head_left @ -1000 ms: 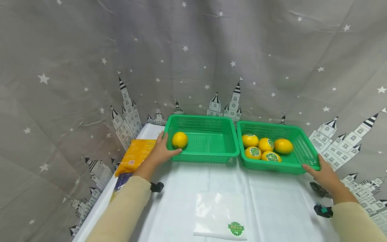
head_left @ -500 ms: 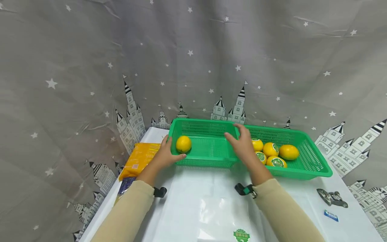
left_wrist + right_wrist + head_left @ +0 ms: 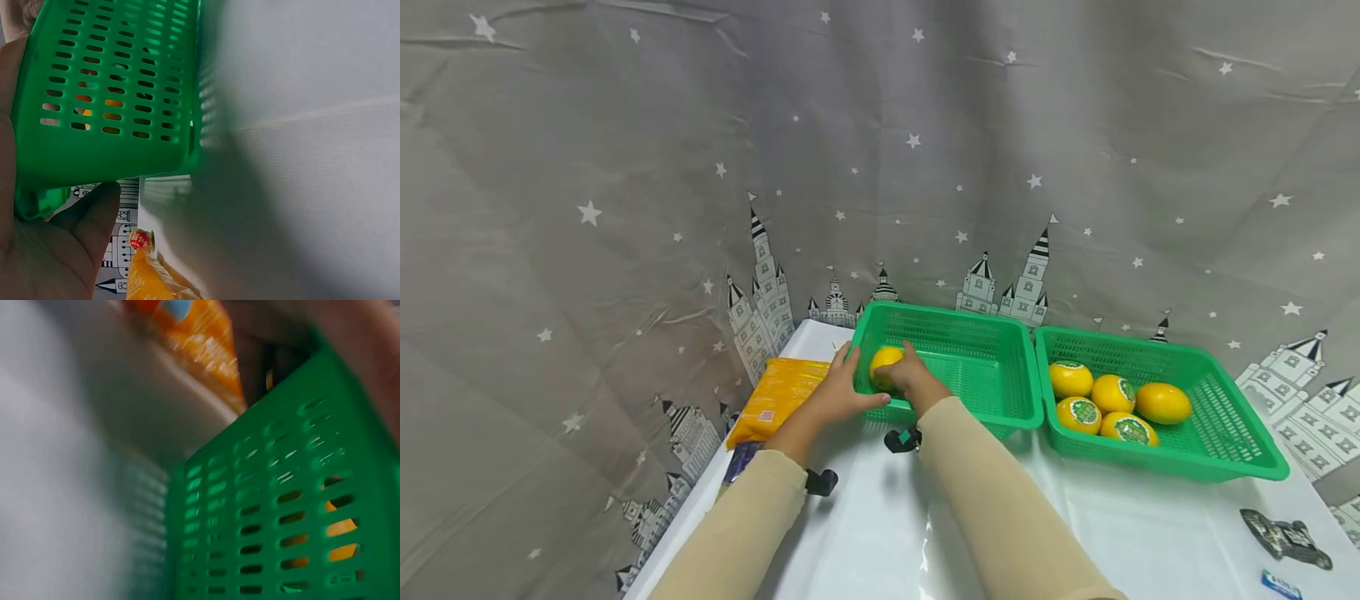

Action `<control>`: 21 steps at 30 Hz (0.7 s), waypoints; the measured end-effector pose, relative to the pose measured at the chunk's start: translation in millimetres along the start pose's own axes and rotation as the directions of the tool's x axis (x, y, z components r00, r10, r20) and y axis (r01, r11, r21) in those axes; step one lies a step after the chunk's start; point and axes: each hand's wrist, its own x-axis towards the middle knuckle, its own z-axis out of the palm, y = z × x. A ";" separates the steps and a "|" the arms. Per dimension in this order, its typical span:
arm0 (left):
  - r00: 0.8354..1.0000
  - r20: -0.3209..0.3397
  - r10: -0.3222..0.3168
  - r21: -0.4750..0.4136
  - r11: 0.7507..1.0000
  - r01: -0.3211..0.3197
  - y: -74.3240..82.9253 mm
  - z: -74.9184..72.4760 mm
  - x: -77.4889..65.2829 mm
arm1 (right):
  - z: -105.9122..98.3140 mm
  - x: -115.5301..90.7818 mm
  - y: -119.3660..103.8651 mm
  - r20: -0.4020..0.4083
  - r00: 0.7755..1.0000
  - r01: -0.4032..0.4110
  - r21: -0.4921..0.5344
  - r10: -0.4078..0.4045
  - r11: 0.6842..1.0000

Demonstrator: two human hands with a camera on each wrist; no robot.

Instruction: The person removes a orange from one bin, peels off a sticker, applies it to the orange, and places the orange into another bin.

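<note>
The left green basket [image 3: 962, 375] is a slotted plastic one. My left hand [image 3: 842, 396] grips its near left corner, with the thumb along the front rim and the fingers at the left side; the left wrist view shows the palm against the basket wall. Inside that corner sits one orange [image 3: 886, 360]. My right hand [image 3: 919, 379] reaches over the front rim and has its fingers round this orange, covering its right part. Motion blurs the right wrist view, where the orange [image 3: 341, 540] shows only through the slots.
A second green basket [image 3: 1225, 400] stands to the right, holding several oranges [image 3: 1112, 393], most with round stickers. An orange package [image 3: 778, 398] lies at the left. A dark crumpled item [image 3: 1285, 540] and a small blue packet [image 3: 1281, 585] lie on the white-covered table [image 3: 1157, 533].
My right hand has left the right basket's corner, swung left across the baskets and reached the orange in the left one. The left hand stays at its corner. The head view has turned right-to-left slightly.
</note>
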 end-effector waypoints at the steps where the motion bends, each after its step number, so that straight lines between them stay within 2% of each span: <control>1: 1.000 0.004 0.000 -0.004 1.000 0.000 1.9 2.2 -0.2 | -1.4 0.4 2.3 0.010 1.000 0.007 -0.043 -0.007 0.999; 4: 1.000 -0.003 0.001 -0.004 1.000 -0.001 5.9 6.1 -0.9 | -4.7 0.4 6.4 0.023 0.999 0.030 -0.137 -0.027 0.990; 7: 1.000 -0.010 -0.004 0.009 1.000 0.004 9.0 8.4 -0.2 | -7.3 -1.1 8.2 -0.009 0.999 0.035 -0.161 -0.037 0.986; 10: 1.000 0.002 0.000 0.017 1.000 0.000 11.7 11.1 1.1 | -12.4 -4.2 10.0 -0.089 0.995 0.042 -0.105 -0.052 0.994; 13: 1.000 0.016 -0.003 0.020 1.000 0.003 13.0 13.4 1.8 | -25.8 -14.6 10.0 -0.162 0.984 0.094 0.079 -0.080 0.992; 14: 1.000 0.017 -0.008 0.019 1.000 0.008 12.8 13.5 1.6 | -32.8 -22.2 8.6 -0.166 0.982 0.121 0.179 -0.091 0.976; 15: 1.000 0.015 -0.014 0.019 1.000 0.014 12.2 13.0 1.4 | -40.9 -32.4 7.4 -0.154 0.982 0.148 0.286 -0.107 0.947; 17: 0.999 0.007 -0.031 0.030 0.999 0.031 10.4 10.8 0.9 | -59.3 -60.1 8.2 -0.081 0.985 0.174 0.470 -0.154 0.865; 18: 0.999 0.000 -0.038 0.035 0.999 0.038 9.4 9.0 0.6 | -69.1 -76.6 10.8 -0.026 0.983 0.170 0.527 -0.184 0.833; 19: 0.999 -0.006 -0.042 0.042 0.998 0.042 8.2 6.7 0.7 | -78.6 -93.7 15.3 0.036 0.975 0.162 0.562 -0.220 0.811; 20: 0.999 -0.016 -0.040 0.050 0.998 0.040 7.1 4.4 1.1 | -87.4 -111.6 21.5 0.095 0.962 0.158 0.573 -0.257 0.804; 21: 0.999 -0.021 -0.036 0.057 0.998 0.038 6.5 1.8 1.7 | -94.7 -127.4 30.6 0.145 0.947 0.161 0.559 -0.287 0.813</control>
